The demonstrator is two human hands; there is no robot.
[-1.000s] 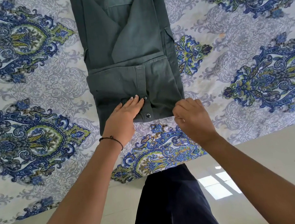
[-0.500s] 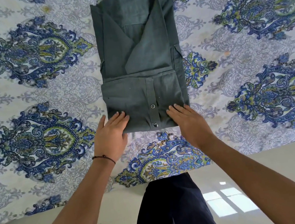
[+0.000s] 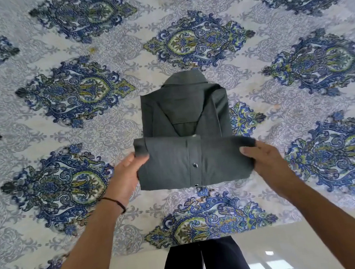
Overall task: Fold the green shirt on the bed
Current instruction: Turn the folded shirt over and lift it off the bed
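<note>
Bed covered by white sheet printed with blue-green paisley medallions; green shirt lies directly on it near the front edge, partly folded, collar at far end.

No readable text or labels anywhere.

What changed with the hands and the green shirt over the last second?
Both hands went from resting flat on the near hem to gripping it: the left hand and right hand now hold the sides of the green shirt's folded lower part, carrying it toward the collar. The upper half stays flat on the patterned bedsheet.
</note>
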